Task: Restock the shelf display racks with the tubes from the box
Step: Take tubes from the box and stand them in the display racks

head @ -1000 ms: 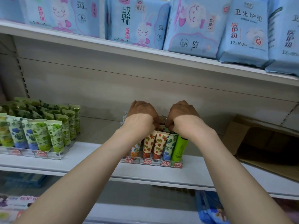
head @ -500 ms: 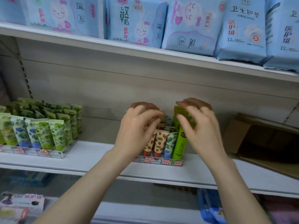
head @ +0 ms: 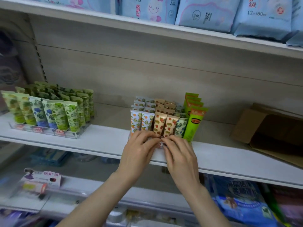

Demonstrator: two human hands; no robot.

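A small clear display rack (head: 129, 137) stands mid-shelf, filled with rows of tubes: orange-print tubes (head: 139, 120), strawberry-print tubes (head: 164, 124), a blue-flower tube (head: 180, 127) and taller bright green tubes (head: 194, 122). My left hand (head: 139, 152) and my right hand (head: 180, 155) lie side by side at the rack's front edge. Their fingertips touch its front lip just below the strawberry tubes and hide most of it. Neither hand holds a tube. The brown cardboard box (head: 246, 126) lies on its side at the shelf's right, its inside dark.
A second clear rack (head: 49, 131) of green and blue leaf-print tubes (head: 49, 110) stands at the left of the white shelf (head: 101, 140). Blue soft packs (head: 205, 13) line the shelf above. More packaged goods (head: 237, 202) fill the shelf below.
Both hands came from the back rows of the middle rack, over the tubes, down to its front edge. The view has tilted down and moved closer.
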